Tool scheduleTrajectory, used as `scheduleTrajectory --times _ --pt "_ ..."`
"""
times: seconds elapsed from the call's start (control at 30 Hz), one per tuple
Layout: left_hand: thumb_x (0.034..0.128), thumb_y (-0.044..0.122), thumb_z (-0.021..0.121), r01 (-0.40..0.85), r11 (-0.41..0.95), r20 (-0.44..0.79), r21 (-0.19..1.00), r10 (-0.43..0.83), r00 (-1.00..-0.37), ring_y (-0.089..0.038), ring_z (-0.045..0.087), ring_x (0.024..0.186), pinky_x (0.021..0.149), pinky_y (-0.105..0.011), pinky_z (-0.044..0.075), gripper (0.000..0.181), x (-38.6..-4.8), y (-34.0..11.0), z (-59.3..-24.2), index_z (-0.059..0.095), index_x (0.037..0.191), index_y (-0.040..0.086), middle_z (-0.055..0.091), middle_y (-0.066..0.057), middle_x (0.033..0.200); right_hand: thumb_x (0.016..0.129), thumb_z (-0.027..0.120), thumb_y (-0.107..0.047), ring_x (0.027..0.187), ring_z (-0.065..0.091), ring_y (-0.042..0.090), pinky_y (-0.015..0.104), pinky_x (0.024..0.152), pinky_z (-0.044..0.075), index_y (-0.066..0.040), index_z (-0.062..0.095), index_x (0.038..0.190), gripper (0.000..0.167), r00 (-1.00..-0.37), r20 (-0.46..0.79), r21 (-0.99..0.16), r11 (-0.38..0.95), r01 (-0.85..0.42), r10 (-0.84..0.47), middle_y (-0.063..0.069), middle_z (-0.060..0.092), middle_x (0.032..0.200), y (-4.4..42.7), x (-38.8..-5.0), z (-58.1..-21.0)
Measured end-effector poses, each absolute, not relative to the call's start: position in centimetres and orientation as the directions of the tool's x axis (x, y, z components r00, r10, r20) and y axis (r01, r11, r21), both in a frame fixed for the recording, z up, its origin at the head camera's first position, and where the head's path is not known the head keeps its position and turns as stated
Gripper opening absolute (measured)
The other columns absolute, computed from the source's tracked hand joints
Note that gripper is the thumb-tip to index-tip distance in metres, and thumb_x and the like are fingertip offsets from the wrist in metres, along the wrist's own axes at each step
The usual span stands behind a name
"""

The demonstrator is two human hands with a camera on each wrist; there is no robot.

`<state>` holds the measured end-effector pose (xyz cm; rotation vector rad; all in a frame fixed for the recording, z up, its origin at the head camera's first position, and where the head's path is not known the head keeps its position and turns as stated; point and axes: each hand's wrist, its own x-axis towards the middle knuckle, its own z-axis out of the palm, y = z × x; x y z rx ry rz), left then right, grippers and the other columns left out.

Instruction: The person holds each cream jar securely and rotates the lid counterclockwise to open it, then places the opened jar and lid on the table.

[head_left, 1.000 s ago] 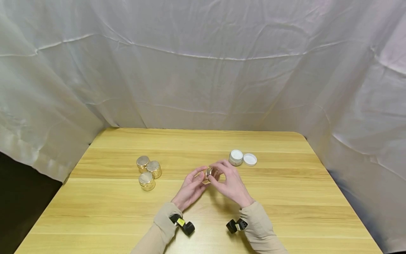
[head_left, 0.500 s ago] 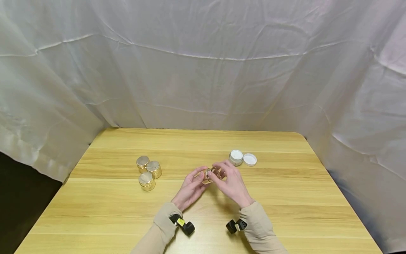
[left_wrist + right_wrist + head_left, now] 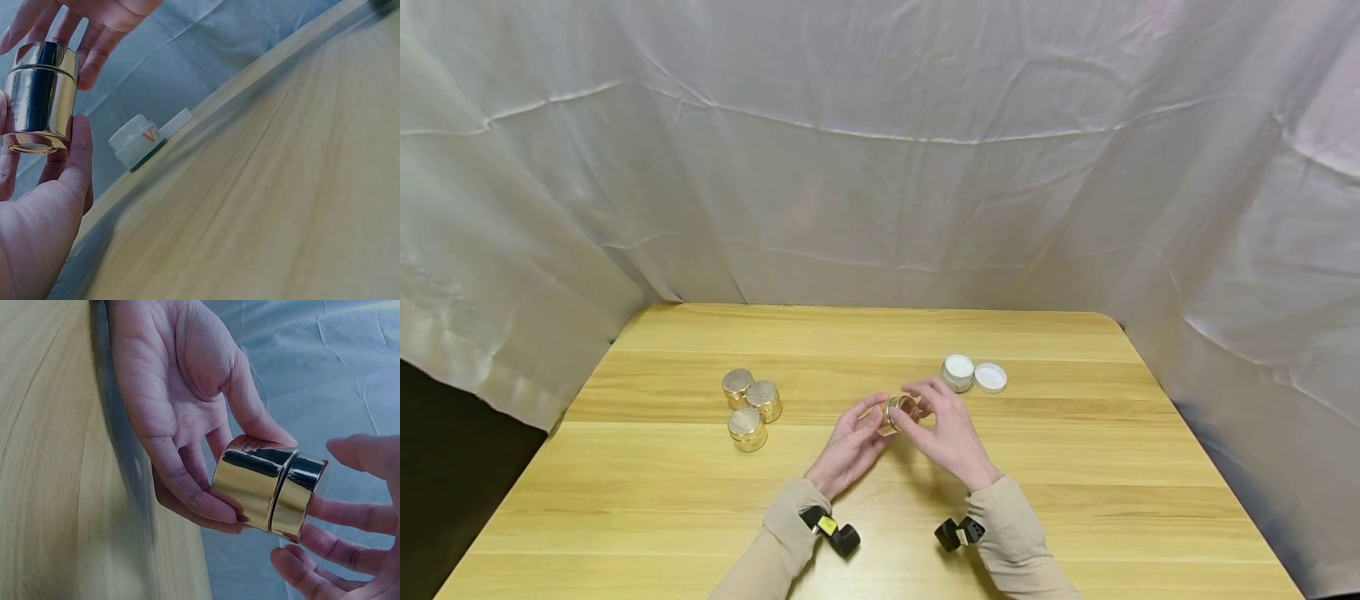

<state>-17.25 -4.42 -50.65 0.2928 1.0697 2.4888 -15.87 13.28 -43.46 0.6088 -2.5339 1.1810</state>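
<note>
A shiny gold jar [image 3: 253, 478] lies tilted on its side between my hands, its lid [image 3: 299, 497] facing the right hand. My left hand [image 3: 852, 446] grips the jar's body between thumb and fingers. Around the lid my right hand [image 3: 947, 429] is spread; in the right wrist view its thumb stands apart from the lid, while some fingertips [image 3: 315, 505] are at or just behind its edge. Whether they touch is hard to tell. In the left wrist view the right hand [image 3: 106, 28] reaches over the lid from above.
Several matching items are about: a cluster of gold jars [image 3: 747, 427] stands at the left of the wooden table [image 3: 1075, 467]. Beyond my right hand are an uncapped white-filled jar [image 3: 958, 372] and its white lid [image 3: 991, 377]. A pale curtain [image 3: 880, 208] hangs behind the table.
My right fingers have loosened and drawn back slightly to the right from the lid. The left hand keeps its grip on the gold jar in the same place.
</note>
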Motion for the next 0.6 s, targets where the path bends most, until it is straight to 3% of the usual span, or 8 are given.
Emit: scheduleTrajectory --times 0.3,0.6 --pt "0.1026 0.018 0.055 -0.291 -0.621 0.027 0.727 0.45 -0.893 -0.007 0.065 0.105 0.103 -0.026 0.054 0.02 -17.28 -4.39 -50.67 0.056 0.123 0.018 0.066 0.006 0.11 0.088 0.077 -0.023 0.076 0.066 0.02 0.034 0.066 0.061 0.0 0.071 0.11 0.032 -0.88 0.417 -0.658 0.592 -0.465 -0.228 0.012 0.068 0.097 13.17 -15.85 -43.49" --pt "0.1038 0.018 0.053 -0.289 -0.618 0.022 0.731 0.445 -0.895 -0.007 0.065 0.108 0.102 -0.025 0.054 0.019 -17.24 -4.42 -50.65 0.056 0.122 0.018 0.064 0.004 0.122 0.084 0.078 -0.013 0.086 0.069 0.024 0.038 0.077 0.062 -0.002 0.07 0.114 0.033 -0.826 0.47 -0.604 0.57 -0.558 -0.311 0.012 0.069 0.105 13.39 -15.97 -43.61"
